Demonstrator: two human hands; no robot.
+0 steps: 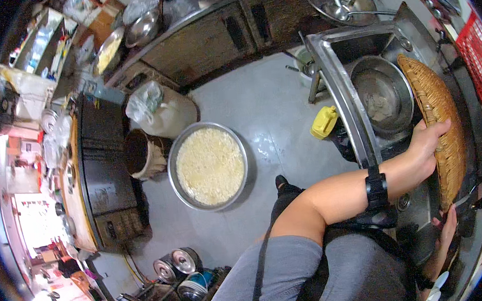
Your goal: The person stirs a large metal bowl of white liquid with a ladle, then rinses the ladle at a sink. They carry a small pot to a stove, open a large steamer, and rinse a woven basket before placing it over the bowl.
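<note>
A woven basket (442, 113), brown and turned on its side, stands over the metal sink (361, 111). My left hand (427, 144) grips its near edge, thumb on the weave. At the basket's lower end is my right hand (446, 223), touching it near the tap; part of that hand is hidden, and its exact hold does not show. Beside the basket, a large metal bowl (383, 92) sits in the sink basin with a little pale matter at its bottom. On the floor stands a wide metal basin (210, 165) full of pale, wet grains that look like rice.
A yellow plastic jug (323, 122) and a pale bucket (304, 67) stand on the floor by the sink. A large pan with ladles (339, 2) is at the counter's corner. A white tub (174, 113) and dark cabinets (106, 169) lie beyond the basin. A red plastic basket (480, 55) hangs right.
</note>
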